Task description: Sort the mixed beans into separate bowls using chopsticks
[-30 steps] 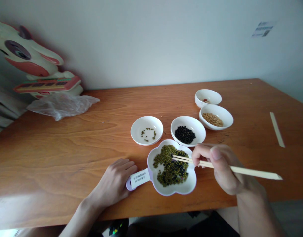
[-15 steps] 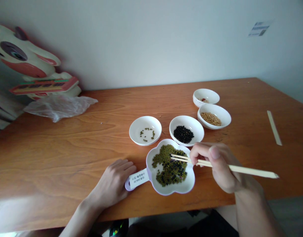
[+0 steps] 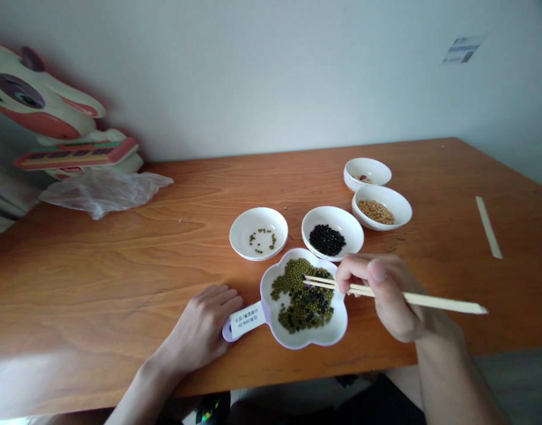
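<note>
A white flower-shaped dish with a lilac rim holds green mung beans mixed with black beans. My left hand lies curled at the end of its labelled handle; the fingertips are partly hidden. My right hand grips a pair of wooden chopsticks, their tips down among the beans, with a dark bean at the tips. Just behind the dish stand a white bowl with a few mung beans and a white bowl of black beans.
Farther back right are a bowl of tan beans and a bowl with a few reddish bits. A pale flat strip lies at the right. At the far left, a plastic bag lies before a dog-shaped toy keyboard.
The view has shifted slightly. My right hand and the chopsticks have moved a little to the left, their tips still among the beans. My left hand stays at the handle.
</note>
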Available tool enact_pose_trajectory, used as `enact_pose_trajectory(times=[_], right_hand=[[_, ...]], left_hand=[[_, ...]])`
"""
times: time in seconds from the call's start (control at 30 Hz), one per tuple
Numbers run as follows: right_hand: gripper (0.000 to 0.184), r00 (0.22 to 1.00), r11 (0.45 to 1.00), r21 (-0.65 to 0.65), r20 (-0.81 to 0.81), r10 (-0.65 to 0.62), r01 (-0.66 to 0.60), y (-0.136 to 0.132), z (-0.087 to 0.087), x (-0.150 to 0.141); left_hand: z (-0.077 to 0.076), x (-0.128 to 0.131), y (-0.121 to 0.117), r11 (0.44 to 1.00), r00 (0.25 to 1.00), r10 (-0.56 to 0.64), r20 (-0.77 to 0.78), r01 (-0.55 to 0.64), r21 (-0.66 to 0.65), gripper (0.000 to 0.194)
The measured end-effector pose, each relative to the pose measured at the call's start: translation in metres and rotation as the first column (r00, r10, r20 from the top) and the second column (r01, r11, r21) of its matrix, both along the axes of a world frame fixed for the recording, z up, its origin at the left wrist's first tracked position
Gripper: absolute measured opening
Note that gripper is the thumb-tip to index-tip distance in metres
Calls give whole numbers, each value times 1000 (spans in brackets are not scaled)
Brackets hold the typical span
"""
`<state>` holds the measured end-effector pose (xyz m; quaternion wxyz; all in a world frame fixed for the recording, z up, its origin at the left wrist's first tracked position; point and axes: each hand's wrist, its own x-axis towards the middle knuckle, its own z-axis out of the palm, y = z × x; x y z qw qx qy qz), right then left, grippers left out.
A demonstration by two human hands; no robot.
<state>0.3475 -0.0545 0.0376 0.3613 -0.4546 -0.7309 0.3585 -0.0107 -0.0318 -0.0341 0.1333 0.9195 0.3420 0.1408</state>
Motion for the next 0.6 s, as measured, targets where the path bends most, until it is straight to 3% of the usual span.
enact_pose_trajectory(times=[0.6], right_hand=[[73, 1000, 1000, 3, 0, -11, 11, -1, -3, 6]], left_hand=[[-4, -3, 0, 1000, 1000, 9, -21, -9, -6, 23]])
